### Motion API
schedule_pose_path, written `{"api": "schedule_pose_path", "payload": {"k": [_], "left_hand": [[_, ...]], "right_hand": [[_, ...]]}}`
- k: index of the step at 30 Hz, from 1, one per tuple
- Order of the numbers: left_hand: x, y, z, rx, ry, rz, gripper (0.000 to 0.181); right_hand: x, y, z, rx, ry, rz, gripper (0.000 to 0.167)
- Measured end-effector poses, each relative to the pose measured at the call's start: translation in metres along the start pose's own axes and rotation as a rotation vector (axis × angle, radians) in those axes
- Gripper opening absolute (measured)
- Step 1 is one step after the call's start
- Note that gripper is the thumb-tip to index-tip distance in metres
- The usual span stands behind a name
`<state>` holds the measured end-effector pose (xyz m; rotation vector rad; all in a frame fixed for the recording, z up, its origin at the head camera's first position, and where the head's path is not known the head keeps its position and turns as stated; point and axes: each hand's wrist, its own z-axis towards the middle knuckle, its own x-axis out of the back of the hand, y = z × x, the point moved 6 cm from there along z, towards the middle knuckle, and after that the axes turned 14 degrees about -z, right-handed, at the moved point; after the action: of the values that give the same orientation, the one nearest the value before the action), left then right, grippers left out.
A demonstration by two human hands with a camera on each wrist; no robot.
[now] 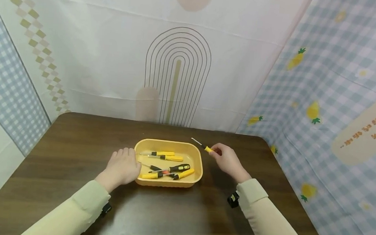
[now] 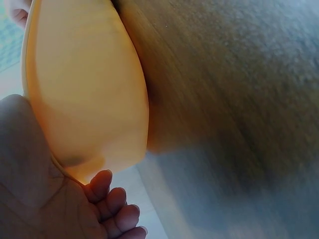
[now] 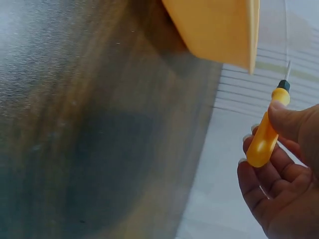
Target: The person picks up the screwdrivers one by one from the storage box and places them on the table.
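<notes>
**A:** ok so what's the deal with that screwdriver (image 3: 267, 133), where's it at?

**B:** Just right of the yellow bin (image 1: 167, 183), pinched in the person's right hand (image 1: 228, 159), thumb on one side of the handle and fingers on the other. The shank points out past the bin's far right corner. Looks held up in the air, not lying on anything.

**A:** and the left hand (image 1: 123, 167)?

**B:** Well apart from the right one, clamped on the bin's left end, thumb over the rim.

**A:** gonna be a pain to handle?

**B:** Doubt it. Probably light, stiff all the way through, hard to break. That handle has a glossy shine, so it could be a bit slick if the fingers are damp. Best hold is the fat part of the handle, pretty much where the thumb sits now. The shank's skinny, so a grip there would likely twist. The bin seems to be thin plastic with a little flex, and the rim's the obvious place to hold it.

**A:** looks-wise?

**B:** Bright yellow handle, rounded butt, black collar, slim silvery shank. Tip's too small to tell flat from cross. A few of the other screwdrivers (image 1: 174, 158) inside the bin have similar yellow handles.
</notes>
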<state>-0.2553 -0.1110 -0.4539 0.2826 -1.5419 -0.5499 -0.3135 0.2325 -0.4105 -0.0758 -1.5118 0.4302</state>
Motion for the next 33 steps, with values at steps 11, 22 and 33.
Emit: {"api": "schedule_pose_path", "payload": {"k": [11,22,33], "left_hand": [[-0.001,0.003,-0.002,0.002,-0.019,0.013,0.042],[0.002,0.003,-0.001,0.01,-0.015,0.009,0.042],[0.002,0.002,0.001,0.016,-0.004,0.015,0.042]], "right_hand": [[-0.015,0.038,-0.004,-0.176,-0.026,0.055,0.018],[-0.042,0.054,-0.008,-0.374,-0.254,0.17,0.024],[-0.061,0.056,-0.005,-0.385,-0.283,0.17,0.03]]}}
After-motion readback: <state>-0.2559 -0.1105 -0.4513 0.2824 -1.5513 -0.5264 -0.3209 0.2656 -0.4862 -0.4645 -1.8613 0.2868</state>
